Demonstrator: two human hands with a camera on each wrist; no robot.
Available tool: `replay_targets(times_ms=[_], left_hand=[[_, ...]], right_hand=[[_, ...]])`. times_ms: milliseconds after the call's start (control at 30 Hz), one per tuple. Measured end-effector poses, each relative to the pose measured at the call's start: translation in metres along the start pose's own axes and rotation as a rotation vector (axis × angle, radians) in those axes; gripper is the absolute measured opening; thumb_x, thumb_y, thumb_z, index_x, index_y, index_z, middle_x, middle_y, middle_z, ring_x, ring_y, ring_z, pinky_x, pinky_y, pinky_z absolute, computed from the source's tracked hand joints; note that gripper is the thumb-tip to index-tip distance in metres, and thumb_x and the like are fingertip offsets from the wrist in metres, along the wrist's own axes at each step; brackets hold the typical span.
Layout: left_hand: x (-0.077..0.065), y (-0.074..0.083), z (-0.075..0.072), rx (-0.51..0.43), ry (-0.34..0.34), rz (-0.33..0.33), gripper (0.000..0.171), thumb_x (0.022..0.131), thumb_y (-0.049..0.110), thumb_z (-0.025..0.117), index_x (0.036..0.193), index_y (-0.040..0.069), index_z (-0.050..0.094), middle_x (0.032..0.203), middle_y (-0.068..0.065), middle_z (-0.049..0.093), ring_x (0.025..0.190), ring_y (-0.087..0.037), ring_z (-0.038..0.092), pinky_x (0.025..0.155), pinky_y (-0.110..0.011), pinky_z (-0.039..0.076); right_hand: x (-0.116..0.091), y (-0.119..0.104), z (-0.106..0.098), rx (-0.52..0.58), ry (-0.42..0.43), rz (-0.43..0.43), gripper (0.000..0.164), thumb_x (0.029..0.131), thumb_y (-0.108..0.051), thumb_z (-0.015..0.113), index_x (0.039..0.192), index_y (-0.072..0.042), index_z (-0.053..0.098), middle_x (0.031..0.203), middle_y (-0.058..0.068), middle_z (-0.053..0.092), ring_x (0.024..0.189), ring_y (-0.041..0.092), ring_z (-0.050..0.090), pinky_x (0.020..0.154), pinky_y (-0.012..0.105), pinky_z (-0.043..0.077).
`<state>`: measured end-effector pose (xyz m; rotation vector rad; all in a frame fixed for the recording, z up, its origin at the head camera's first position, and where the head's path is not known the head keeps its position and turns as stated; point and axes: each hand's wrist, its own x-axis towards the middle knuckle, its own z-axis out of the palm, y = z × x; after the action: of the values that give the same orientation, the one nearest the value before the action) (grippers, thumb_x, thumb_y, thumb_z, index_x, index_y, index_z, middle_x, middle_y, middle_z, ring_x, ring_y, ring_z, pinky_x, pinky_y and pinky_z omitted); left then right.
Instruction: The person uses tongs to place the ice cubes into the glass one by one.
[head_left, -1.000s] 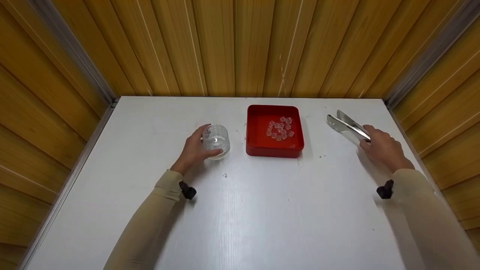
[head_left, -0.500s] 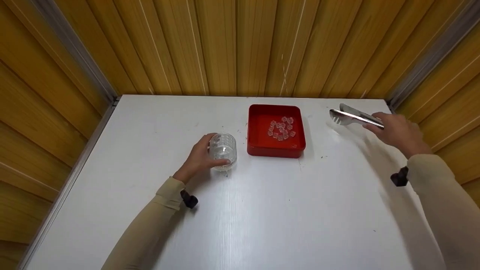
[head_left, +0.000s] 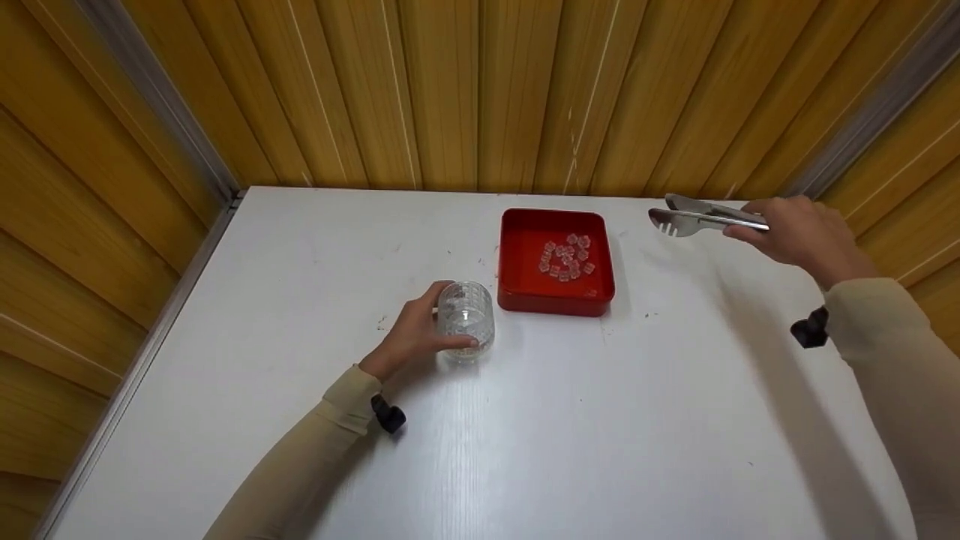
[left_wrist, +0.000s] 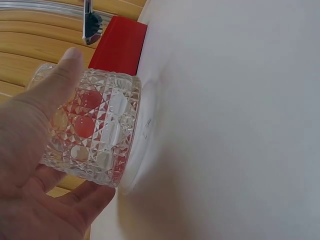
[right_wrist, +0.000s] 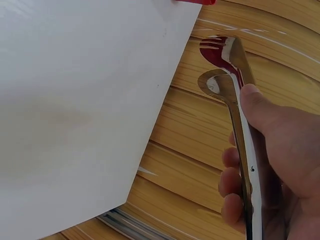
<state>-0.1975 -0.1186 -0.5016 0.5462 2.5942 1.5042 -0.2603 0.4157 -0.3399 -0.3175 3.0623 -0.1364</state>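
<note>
A clear cut-glass tumbler [head_left: 466, 315] is gripped from its left side by my left hand [head_left: 416, 330], thumb at the front and fingers behind. In the left wrist view the glass [left_wrist: 95, 125] shows a faceted pattern, its base close over the white tabletop. My right hand [head_left: 806, 236] holds metal serving tongs [head_left: 705, 216] raised above the table's far right. Their tips point left and stand slightly apart; one has slots, as the tongs [right_wrist: 235, 95] show in the right wrist view. Between the hands sits a red square tray [head_left: 555, 301] holding several small clear cubes [head_left: 566, 259].
The white table [head_left: 600, 435] carries a few tiny specks. Wood-look panels [head_left: 435, 90] rise behind it and at both sides, with grey metal strips in the corners. A black wrist mount [head_left: 811, 328] sits on the right sleeve, another on the left.
My left hand has carried the tumbler toward the right and nearer to me. The right hand has lifted the tongs off the table and moved them up and toward the back.
</note>
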Motion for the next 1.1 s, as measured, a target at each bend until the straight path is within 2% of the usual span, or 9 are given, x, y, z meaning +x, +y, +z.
replay_targets(times_ms=[167,333,500,567,800,933,1100], left_hand=[[-0.004,0.006,0.010,0.009,-0.036,0.042,0.091,0.069,0.032,0.098,0.143,0.010,0.048,0.134,-0.006,0.064,0.118,-0.023,0.065,0.101,-0.043,0.053],[-0.006,0.012,0.018,0.003,-0.077,0.083,0.088,0.071,0.034,0.096,0.142,0.009,0.050,0.131,-0.006,0.067,0.116,-0.022,0.065,0.100,-0.041,0.054],[-0.008,0.016,0.025,-0.006,-0.101,0.094,0.086,0.073,0.035,0.095,0.142,0.010,0.050,0.130,-0.004,0.067,0.116,-0.020,0.065,0.099,-0.039,0.054],[-0.009,0.018,0.028,-0.003,-0.108,0.096,0.086,0.073,0.035,0.095,0.142,0.011,0.050,0.130,-0.003,0.067,0.116,-0.019,0.064,0.099,-0.038,0.054],[-0.009,0.024,0.042,-0.018,-0.132,0.120,0.085,0.074,0.037,0.094,0.142,0.014,0.050,0.130,-0.002,0.067,0.116,-0.018,0.064,0.100,-0.038,0.053],[-0.010,0.030,0.050,-0.017,-0.145,0.110,0.087,0.073,0.041,0.094,0.144,0.017,0.049,0.130,0.000,0.067,0.117,-0.016,0.063,0.101,-0.038,0.052],[-0.011,0.038,0.056,0.016,-0.176,0.128,0.089,0.073,0.045,0.093,0.146,0.019,0.047,0.128,0.000,0.068,0.115,-0.015,0.063,0.100,-0.036,0.052]], right_hand=[[0.005,-0.014,-0.018,-0.028,-0.045,-0.017,0.066,0.096,-0.062,0.061,0.117,0.000,0.071,0.081,0.011,0.062,0.068,0.026,0.052,0.052,0.037,0.040],[0.012,-0.030,-0.037,-0.062,-0.102,-0.020,0.065,0.096,-0.062,0.062,0.114,0.000,0.072,0.078,0.008,0.062,0.067,0.025,0.052,0.052,0.036,0.041],[0.020,-0.053,-0.050,-0.114,-0.131,-0.041,0.062,0.096,-0.056,0.065,0.109,0.004,0.071,0.074,0.008,0.058,0.065,0.024,0.051,0.052,0.035,0.040],[0.023,-0.061,-0.054,-0.133,-0.133,-0.053,0.061,0.096,-0.055,0.067,0.110,0.004,0.071,0.073,0.009,0.058,0.064,0.024,0.050,0.051,0.035,0.040],[0.035,-0.086,-0.059,-0.164,-0.146,-0.108,0.059,0.094,-0.052,0.071,0.123,-0.001,0.072,0.087,0.013,0.071,0.066,0.024,0.054,0.052,0.035,0.043],[0.039,-0.100,-0.061,-0.185,-0.175,-0.127,0.047,0.093,-0.047,0.074,0.117,-0.006,0.076,0.082,0.007,0.068,0.067,0.024,0.053,0.052,0.034,0.043],[0.044,-0.117,-0.059,-0.191,-0.196,-0.178,0.034,0.091,-0.038,0.078,0.110,-0.009,0.079,0.081,0.003,0.070,0.066,0.022,0.055,0.052,0.033,0.044]])
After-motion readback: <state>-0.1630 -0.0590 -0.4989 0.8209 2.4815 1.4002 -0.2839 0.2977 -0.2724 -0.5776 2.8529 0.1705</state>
